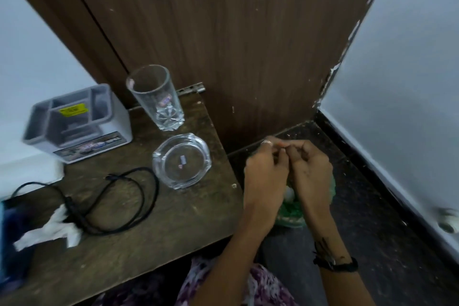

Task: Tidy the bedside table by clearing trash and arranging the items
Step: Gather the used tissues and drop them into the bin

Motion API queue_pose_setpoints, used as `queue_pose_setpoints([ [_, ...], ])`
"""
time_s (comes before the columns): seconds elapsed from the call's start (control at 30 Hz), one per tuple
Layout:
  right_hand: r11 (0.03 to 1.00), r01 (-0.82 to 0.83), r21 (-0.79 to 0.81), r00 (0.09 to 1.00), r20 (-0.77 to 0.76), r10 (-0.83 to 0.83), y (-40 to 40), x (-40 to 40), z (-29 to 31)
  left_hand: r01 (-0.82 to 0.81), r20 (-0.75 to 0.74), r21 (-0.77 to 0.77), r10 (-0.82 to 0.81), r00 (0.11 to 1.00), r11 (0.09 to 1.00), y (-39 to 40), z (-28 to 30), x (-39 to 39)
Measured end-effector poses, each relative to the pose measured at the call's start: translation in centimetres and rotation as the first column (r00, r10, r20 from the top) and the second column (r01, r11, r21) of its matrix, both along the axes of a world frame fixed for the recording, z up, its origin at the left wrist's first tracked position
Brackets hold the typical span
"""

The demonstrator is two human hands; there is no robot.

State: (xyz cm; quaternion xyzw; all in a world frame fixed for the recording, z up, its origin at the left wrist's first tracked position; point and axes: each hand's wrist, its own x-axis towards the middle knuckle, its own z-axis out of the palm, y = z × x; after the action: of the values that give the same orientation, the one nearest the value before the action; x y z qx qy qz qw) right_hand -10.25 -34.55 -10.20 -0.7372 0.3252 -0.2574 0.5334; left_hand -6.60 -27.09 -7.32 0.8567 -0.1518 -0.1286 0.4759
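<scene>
Beside the wooden bedside table (159, 236), a green plastic bag (293, 218) with white scraps inside sits on the dark floor. My left hand (265, 174) and my right hand (310, 171) hover together over it. Their fingers are curled and the fingertips meet, and they seem to pinch the bag's thin upper edge. On the table lie a crumpled white tissue (49, 230), a coiled black cable (139, 196), a glass ashtray (182, 161) and a tall empty glass (155, 99). A grey plastic organiser (77, 122) stands there too.
A dark brown wooden panel (236, 45) rises behind the table and floor. A pale wall (402, 82) with a dark skirting runs along the right, with a round metal stopper (448, 222) low on it. A blue object (7, 231) sits at the table's left edge.
</scene>
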Motion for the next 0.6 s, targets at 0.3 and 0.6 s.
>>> queue_pose_setpoints([
  [0.3,0.823,-0.568,-0.023,0.822,-0.066,0.566,18.1,3.0,4.4,-0.432,0.142,-0.101,0.443,0.885,0.896,20.8,2.1,-0.5],
  [0.6,0.513,-0.760,-0.399,0.649,-0.437,0.623,28.2,6.1,3.5,-0.381,0.337,0.593,0.211,0.918,0.709,34.8,2.1,1.2],
])
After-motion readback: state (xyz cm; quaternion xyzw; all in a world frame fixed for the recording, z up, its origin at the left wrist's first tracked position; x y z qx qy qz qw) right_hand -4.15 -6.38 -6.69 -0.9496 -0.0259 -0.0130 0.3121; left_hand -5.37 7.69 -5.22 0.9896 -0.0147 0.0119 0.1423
